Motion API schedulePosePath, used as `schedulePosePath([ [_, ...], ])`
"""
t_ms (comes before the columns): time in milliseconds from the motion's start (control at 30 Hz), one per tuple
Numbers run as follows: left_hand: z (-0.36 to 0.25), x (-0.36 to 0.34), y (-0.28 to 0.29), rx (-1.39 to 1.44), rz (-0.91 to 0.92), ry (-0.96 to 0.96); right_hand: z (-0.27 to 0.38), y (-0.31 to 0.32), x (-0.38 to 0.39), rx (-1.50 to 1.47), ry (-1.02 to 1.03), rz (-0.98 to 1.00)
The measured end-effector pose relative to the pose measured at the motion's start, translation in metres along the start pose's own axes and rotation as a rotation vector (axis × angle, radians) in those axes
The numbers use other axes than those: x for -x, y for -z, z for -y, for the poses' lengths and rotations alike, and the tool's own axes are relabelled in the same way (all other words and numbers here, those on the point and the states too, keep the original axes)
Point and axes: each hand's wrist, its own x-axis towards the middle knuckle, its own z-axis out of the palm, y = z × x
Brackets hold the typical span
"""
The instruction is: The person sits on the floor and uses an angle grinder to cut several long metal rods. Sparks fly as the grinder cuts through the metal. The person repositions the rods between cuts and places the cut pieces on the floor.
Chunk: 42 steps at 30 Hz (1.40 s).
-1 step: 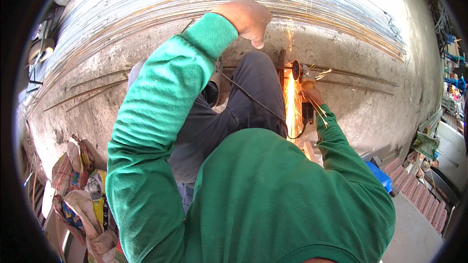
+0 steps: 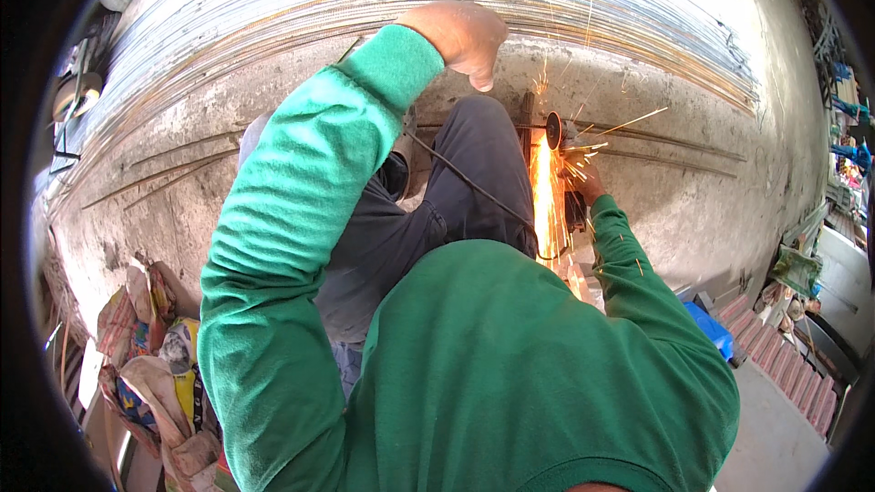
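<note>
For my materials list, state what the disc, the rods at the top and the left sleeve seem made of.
Disc: perhaps abrasive composite, dark, matte; sparks beside it. Rods: likely steel, rust-brown in patches. Left sleeve: matte, probably knit fabric, softly creased.

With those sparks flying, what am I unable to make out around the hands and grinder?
All in the head view:
Left hand: fingers mostly hidden behind the back of the hand; whether it holds anything, I can't tell.
Right hand: exact finger placement on the angle grinder obscured by sparks.
Cutting disc: contact point lost in glare.
Steel rods: farther ones washed out by bright light.
</note>
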Motion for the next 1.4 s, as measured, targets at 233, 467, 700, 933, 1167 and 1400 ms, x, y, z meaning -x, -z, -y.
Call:
schedulePosePath([
  [233,-0.002,0.001,-0.001,0.015,0.008,-0.008,-0.022,0.01,-0.017,0.159,0.047,0.037],
  [467,0.001,-0.001,0.005,0.012,0.007,0.029,-0.004,-0.003,-0.012,-0.161,0.096,0.009],
  [700,0.002,-0.003,0.003,0.024,-0.009,-0.009,0.019,-0.003,0.004,-0.114,-0.121,-0.011],
  [933,-0.001,-0.005,0.007,0.052,0.007,-0.044,0.025,0.023,0.033,-0.516,0.001,-0.037],
  [1167,-0.026,-0.007,0.004,0.121,-0.025,-0.176,0.114,0.075,0.051,-1.233,0.478,0.006],
  [1400,-0.084,-0.023,0.003,0.108,-0.217,-0.292,0.24,0.056,0.048,-1.556,0.806,-0.142],
])
